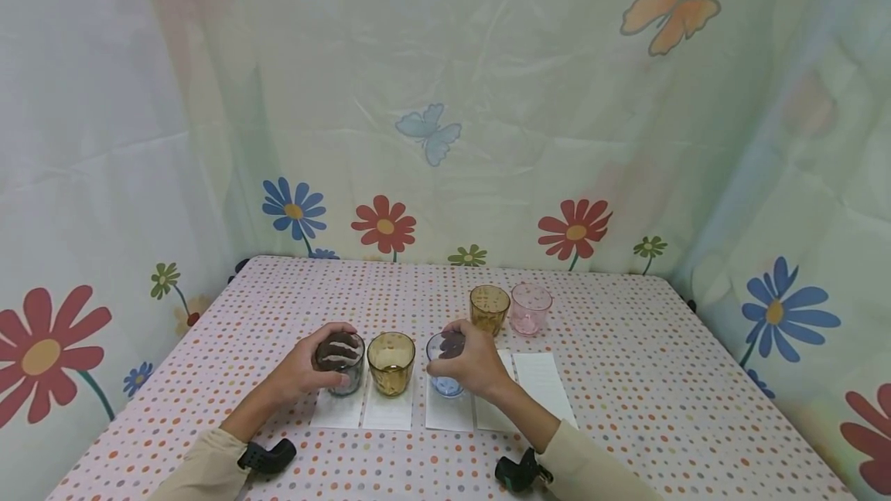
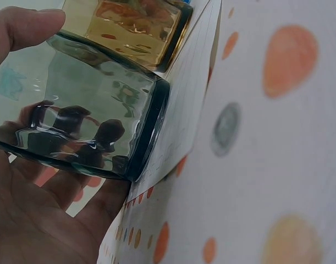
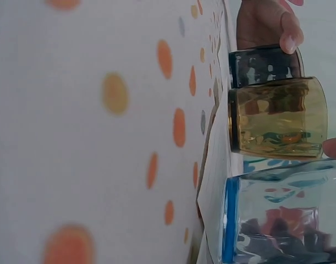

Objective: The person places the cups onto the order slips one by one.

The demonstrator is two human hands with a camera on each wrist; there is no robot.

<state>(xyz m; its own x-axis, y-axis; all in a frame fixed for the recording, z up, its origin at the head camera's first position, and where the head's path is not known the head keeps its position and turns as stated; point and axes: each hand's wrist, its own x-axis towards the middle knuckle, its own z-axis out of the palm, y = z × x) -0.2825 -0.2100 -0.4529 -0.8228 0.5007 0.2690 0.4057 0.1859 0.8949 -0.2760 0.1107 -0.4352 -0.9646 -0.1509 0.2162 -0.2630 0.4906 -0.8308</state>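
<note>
Rectangular counter point(image 1: 640, 385) dressed in a whitish-pink cloth with orange, red, yellow and grey dots. Pale green, lightly creased fabric backdrop point(image 1: 543, 99), hanging behind the counter's far edge. Printed on it: one orange butterfly point(image 1: 668, 18), upper right; one pale blue butterfly point(image 1: 428, 130), near centre; blue, red and green daisy-like flowers along the foot. Matching side panels, two: left, with large red flower point(image 1: 42, 362); right, with blue flower point(image 1: 774, 312) among others. Light: soft, diffuse, rather muted.

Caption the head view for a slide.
Left hand grips dark glass, right hand grips blue glass; amber glass between them, second amber glass and pink glass farther back.
</note>
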